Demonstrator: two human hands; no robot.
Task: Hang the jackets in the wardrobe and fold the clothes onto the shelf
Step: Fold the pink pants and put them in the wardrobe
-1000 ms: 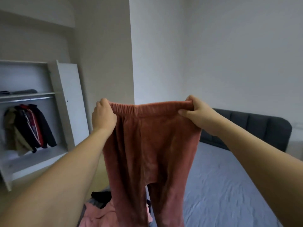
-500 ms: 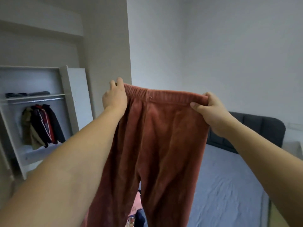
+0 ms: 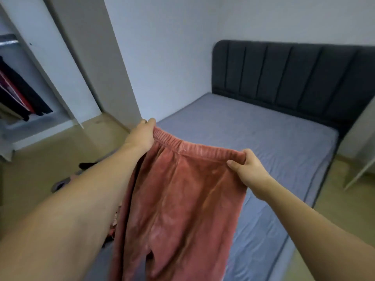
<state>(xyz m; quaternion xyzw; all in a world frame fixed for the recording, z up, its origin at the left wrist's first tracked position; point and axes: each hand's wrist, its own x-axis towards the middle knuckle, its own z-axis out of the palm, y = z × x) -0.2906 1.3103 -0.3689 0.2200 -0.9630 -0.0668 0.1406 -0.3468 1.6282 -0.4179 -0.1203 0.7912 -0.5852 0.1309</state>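
Note:
A pair of dusty-pink velvet trousers (image 3: 182, 203) hangs spread out in front of me over the bed. My left hand (image 3: 142, 134) grips the left end of the elastic waistband, and my right hand (image 3: 249, 169) pinches the right end, holding it taut between them. The legs drop out of view at the bottom edge. At the far left stands the open white wardrobe (image 3: 46, 78) with dark and red jackets (image 3: 18, 94) hanging inside.
The bed with a grey-blue sheet (image 3: 253, 134) and dark padded headboard (image 3: 288, 74) fills the right. More clothes (image 3: 67, 179) lie by the bed's left side, mostly hidden by my left arm. A white pillar (image 3: 97, 57) stands between wardrobe and bed.
The view has tipped down and to the right, so the bed now fills the frame. Both hands have lowered the trousers towards the mattress, still gripping the waistband.

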